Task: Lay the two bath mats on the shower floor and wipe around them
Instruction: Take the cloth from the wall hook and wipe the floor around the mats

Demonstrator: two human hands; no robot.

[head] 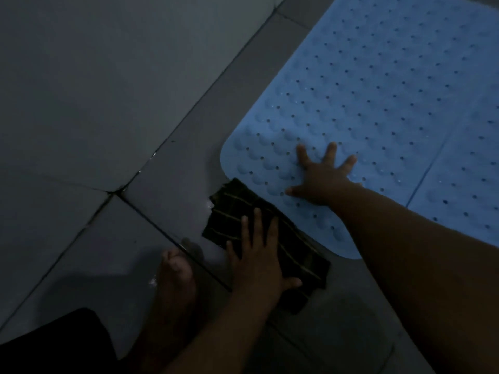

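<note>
A light blue bath mat (364,85) with bumps and small holes lies flat on the grey tiled floor, filling the upper right. A second blue mat (464,190) adjoins it on the right, the two meeting along a dark seam. My right hand (322,176) presses flat on the first mat near its rounded corner, fingers spread. My left hand (259,255) rests flat on a dark striped cloth (297,255) lying on the floor at the mat's near edge, partly over that edge.
Large grey floor tiles (172,163) with dark grout lines meet a grey wall (108,63) at upper left. My bare foot (175,276) stands just left of the cloth. Small wet glints show on the tile beside the cloth.
</note>
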